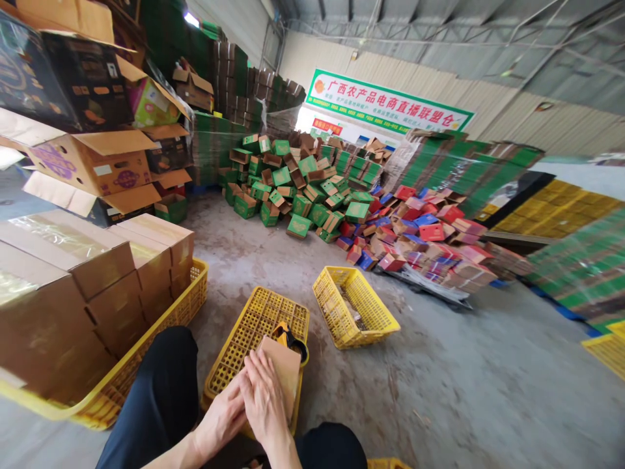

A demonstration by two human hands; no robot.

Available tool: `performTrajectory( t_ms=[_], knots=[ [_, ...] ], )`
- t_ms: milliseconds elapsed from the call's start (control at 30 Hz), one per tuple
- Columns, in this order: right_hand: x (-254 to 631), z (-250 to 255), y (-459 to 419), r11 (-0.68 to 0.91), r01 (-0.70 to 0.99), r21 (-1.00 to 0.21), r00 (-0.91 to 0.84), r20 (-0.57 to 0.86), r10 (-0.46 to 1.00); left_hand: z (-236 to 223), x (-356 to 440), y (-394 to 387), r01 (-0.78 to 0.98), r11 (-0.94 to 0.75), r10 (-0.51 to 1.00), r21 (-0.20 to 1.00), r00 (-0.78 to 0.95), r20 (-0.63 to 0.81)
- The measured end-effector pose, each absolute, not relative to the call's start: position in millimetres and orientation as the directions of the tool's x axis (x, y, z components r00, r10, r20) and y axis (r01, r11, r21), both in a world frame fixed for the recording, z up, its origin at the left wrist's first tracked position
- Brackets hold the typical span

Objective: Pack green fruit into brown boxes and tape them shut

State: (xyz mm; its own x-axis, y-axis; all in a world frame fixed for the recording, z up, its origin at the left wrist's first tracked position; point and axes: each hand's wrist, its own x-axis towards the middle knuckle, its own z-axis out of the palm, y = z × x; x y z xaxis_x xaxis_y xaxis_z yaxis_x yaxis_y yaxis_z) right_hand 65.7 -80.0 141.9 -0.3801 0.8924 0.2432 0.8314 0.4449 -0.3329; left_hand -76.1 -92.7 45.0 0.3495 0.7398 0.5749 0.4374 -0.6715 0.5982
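A small brown cardboard box (287, 366) lies on an upturned yellow plastic crate (234, 342) between my knees. My right hand (263, 394) rests on the box's upper left part, its fingers stretched out flat. Close against it, my left hand (225, 409) grips the near left side of the box, with its fingertips partly hidden behind the right hand. Just beyond the box, a tape dispenser (299, 345) with an orange part and a black body sits on the crate, partly covered by the box.
At left, a yellow crate (199, 286) holds several closed, taped cardboard boxes (114, 312). Another yellow crate (375, 319) stands on the floor at right, with small items inside. Farther off are heaps of green boxes (297, 225) and red and blue boxes (430, 232). Open cartons (97, 163) are stacked at left.
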Motion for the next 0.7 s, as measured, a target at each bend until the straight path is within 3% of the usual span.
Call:
performTrajectory(
  t_ms=[167,333,700],
  knots=[
    [71,146,-81,0.443,0.85,-0.286,-0.398,0.204,0.895,53,-85,-91,0.483,-0.698,0.714,0.528,0.416,0.563],
    [83,129,-79,0.401,0.888,-0.226,-0.344,0.251,0.905,66,-90,-90,0.519,-0.69,0.723,0.504,0.454,0.521],
    [133,87,-111,0.177,0.961,-0.211,-0.111,0.294,0.949,83,-88,-87,0.508,-0.63,0.776,0.587,0.446,0.446]
  ],
)
